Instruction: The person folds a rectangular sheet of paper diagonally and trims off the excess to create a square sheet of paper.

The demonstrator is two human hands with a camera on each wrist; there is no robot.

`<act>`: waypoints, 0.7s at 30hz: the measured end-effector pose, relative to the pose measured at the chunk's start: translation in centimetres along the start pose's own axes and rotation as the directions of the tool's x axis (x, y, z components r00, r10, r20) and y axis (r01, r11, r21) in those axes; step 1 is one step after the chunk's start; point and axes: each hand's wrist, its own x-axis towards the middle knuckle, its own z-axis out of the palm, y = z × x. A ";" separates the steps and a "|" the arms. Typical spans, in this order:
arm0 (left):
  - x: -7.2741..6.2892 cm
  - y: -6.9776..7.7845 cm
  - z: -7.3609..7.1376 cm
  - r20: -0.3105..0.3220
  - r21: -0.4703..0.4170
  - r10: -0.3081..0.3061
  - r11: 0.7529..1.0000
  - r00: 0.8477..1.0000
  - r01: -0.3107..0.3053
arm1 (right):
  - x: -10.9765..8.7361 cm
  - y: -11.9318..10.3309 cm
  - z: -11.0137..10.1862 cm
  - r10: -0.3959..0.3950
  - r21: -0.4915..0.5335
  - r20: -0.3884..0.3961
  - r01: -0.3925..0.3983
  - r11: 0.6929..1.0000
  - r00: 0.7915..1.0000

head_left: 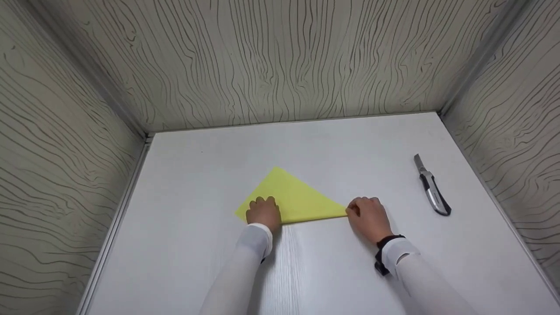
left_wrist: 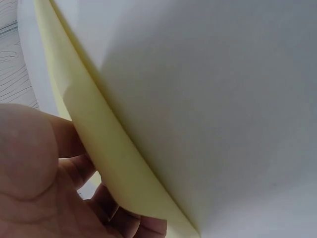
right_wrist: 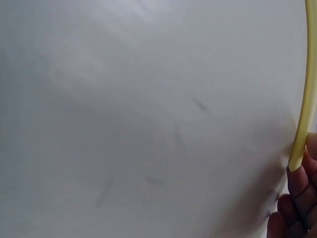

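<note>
A yellow sheet of paper [head_left: 302, 197] lies folded into a triangle on the white table. Its peak points to the far side, and its long folded edge runs along the near side. My left hand [head_left: 264, 213] is on the left part of the paper with its fingers curled. In the left wrist view, thumb and fingers of the left hand [left_wrist: 64, 188] grip the edge of a curving flap of the paper [left_wrist: 106, 144]; some fingertips are hidden behind it. My right hand [head_left: 369, 216] pinches the right corner. The right wrist view shows this pinch on the narrow paper tip [right_wrist: 299, 144].
A utility knife [head_left: 432, 188] with a silver and black handle lies at the right of the white table [head_left: 210, 175], its blade out toward the far side. Wood-patterned panels [head_left: 280, 61] stand at the back and both sides.
</note>
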 end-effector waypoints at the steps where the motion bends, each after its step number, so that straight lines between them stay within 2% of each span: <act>1: 0.1 0.0 0.1 0.000 -0.001 -0.003 1.000 1.000 0.003 | 0.0 0.0 0.0 0.003 0.002 0.001 -0.003 1.000 1.000; 13: 0.2 0.1 0.2 0.000 0.005 -0.027 1.000 1.000 0.027 | 0.1 -0.1 0.0 0.000 -0.001 -0.006 0.000 1.000 1.000; 21: 0.1 0.3 0.2 0.008 0.005 -0.036 0.999 0.999 0.036 | -0.2 0.0 -0.1 0.035 0.015 0.005 -0.035 0.999 0.999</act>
